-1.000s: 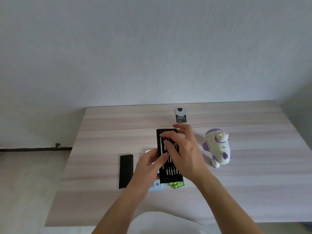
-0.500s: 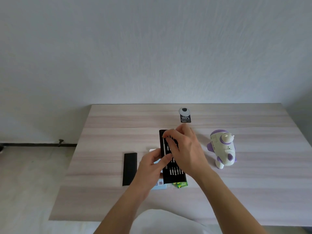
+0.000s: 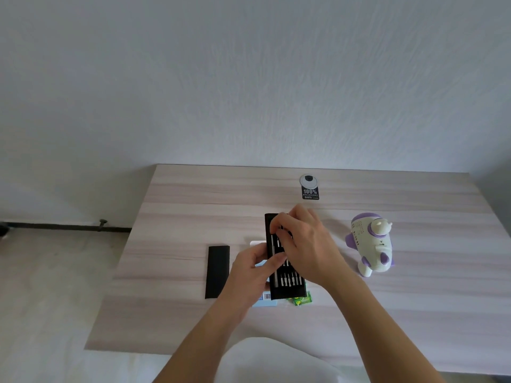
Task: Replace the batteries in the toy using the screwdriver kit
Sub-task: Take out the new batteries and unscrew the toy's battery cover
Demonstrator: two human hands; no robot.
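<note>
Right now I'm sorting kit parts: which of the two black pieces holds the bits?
The black tray under both hands, with rows of silver bits. The plain black cover to its left lies bare and untouched.

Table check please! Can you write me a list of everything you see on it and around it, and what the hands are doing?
Surface: wooden table, pale grain.
Job's things: open screwdriver kit; white-purple toy standing right; green batteries under kit's near end.
Clutter: black lid; blue-white box; round tag.
Grippers: left hand steadies kit; right hand fingers at the bits.
Cables: nothing seen.
Surroundings: plain wall, floor.
</note>
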